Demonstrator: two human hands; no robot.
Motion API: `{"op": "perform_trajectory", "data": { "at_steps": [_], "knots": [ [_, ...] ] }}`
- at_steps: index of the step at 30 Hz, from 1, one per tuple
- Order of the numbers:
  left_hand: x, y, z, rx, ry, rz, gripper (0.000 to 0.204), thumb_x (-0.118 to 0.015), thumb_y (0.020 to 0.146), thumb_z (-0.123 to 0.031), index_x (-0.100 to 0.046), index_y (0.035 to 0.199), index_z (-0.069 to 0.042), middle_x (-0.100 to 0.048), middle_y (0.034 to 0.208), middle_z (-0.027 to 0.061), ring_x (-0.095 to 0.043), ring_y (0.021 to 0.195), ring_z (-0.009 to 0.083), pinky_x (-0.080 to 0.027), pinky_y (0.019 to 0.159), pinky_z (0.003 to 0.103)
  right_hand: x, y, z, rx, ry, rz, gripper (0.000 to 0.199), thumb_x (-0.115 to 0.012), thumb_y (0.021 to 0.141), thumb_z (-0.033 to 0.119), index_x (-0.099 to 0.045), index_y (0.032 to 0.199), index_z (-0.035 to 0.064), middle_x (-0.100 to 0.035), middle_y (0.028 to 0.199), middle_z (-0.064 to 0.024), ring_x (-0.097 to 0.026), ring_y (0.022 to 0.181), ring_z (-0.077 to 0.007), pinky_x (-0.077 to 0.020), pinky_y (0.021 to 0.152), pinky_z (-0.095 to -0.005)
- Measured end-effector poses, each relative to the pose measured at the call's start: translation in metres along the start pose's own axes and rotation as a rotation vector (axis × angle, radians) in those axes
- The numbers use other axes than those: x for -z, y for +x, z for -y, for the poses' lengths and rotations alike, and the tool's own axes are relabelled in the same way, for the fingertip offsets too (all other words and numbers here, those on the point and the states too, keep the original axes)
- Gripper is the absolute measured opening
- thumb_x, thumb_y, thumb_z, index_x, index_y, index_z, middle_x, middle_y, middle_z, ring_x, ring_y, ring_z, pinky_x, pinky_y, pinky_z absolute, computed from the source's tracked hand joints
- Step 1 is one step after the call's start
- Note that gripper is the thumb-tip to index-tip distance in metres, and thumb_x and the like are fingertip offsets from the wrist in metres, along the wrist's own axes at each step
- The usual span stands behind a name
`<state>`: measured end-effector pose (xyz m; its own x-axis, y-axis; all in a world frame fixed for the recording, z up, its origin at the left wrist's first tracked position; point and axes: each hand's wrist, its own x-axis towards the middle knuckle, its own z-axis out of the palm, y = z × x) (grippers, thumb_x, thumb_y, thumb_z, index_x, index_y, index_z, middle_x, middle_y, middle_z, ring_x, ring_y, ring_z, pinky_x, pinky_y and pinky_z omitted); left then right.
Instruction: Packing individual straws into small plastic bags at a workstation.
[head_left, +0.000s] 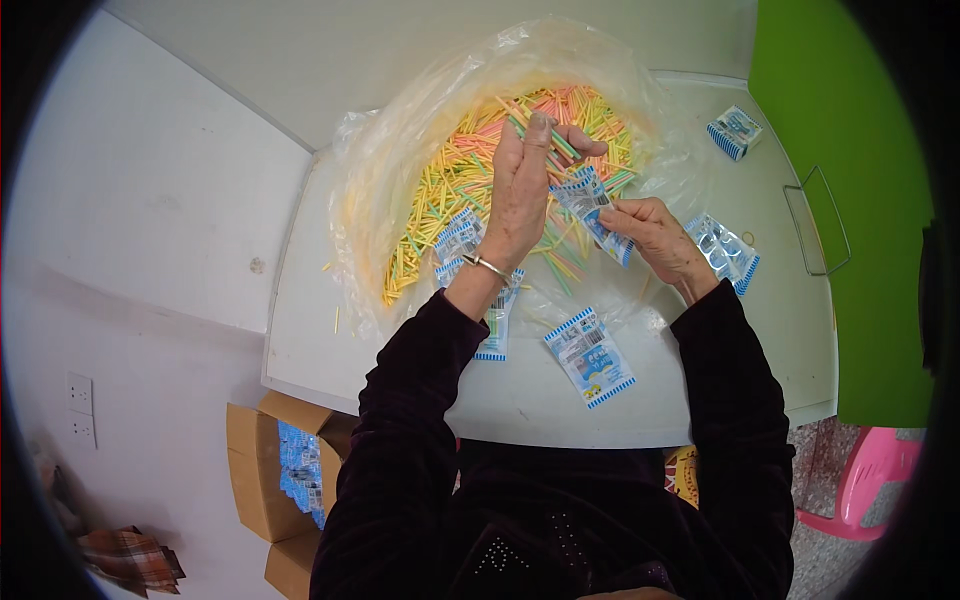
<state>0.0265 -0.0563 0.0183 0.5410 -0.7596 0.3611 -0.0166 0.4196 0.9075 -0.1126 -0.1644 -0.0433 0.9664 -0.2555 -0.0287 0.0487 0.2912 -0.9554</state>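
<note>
loosely curled left fingers (588, 147)—sticks (564, 144), right (622, 220)—pinching packet (590, 200)

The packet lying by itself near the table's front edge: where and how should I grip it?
Probably pinch the striped end nearest the front edge of the table, coming from that side. The packet lies flat and uncovered, its other end pointing toward the plastic bag. The right hand is nearer but holds another packet.

Top (560, 480): dark purple, velvety, long-sleeved; small pale studs (500, 554) clustered on the front. Slim silver-toned bangle (487, 266) worn at left wrist (471, 289). Left hand (519, 192) and right hand (652, 236) bare.
</note>
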Motion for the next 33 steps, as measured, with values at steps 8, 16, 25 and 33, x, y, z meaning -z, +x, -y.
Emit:
{"op": "perform_trajectory", "data": {
  "at_steps": [8,16,25,33],
  "knots": [
    [-0.004,-0.013,0.000,-0.061,0.146,0.027,0.036,-0.038,0.098,-0.036,-0.050,0.093,-0.002,-0.063,0.090,0.0103,-0.064,0.088,0.0191,-0.051,0.079,0.031,0.002,-0.004,0.001,0.000,0.014,0.036,0.025,-0.063,0.086,0.022,-0.067,0.096,-0.0004,-0.065,0.087,0.0001,-0.056,0.081,-0.0047,-0.0413,0.076,-0.0196],
    [-0.006,-0.028,0.000,-0.082,0.135,0.008,0.032,-0.038,0.099,-0.031,-0.045,0.105,0.000,-0.063,0.098,0.0115,-0.059,0.091,0.0158,-0.047,0.082,0.031,-0.006,-0.005,0.004,0.012,-0.042,0.030,0.025,-0.063,0.086,0.023,-0.068,0.093,0.0000,-0.064,0.084,0.0007,-0.055,0.079,-0.0041,-0.0413,0.074,-0.0192],
    [0.000,-0.033,-0.005,0.044,0.265,0.158,0.029,-0.046,0.097,-0.026,-0.049,0.111,0.000,-0.062,0.101,0.0073,-0.055,0.088,0.0111,-0.044,0.081,0.024,-0.003,-0.005,-0.001,0.046,-0.137,0.003,0.024,-0.062,0.087,0.023,-0.068,0.091,0.0005,-0.063,0.081,0.0023,-0.053,0.077,-0.0025,-0.0407,0.070,-0.0187],
    [0.010,-0.023,-0.011,0.038,0.498,0.256,0.039,-0.042,0.097,-0.034,-0.051,0.118,-0.003,-0.056,0.115,0.0108,-0.053,0.102,0.0161,-0.042,0.090,0.028,-0.009,-0.005,0.004,0.122,-0.098,-0.040,0.025,-0.061,0.088,0.021,-0.067,0.097,-0.0008,-0.064,0.086,0.0006,-0.054,0.080,-0.0039,-0.0413,0.075,-0.0205]
  ]
}}
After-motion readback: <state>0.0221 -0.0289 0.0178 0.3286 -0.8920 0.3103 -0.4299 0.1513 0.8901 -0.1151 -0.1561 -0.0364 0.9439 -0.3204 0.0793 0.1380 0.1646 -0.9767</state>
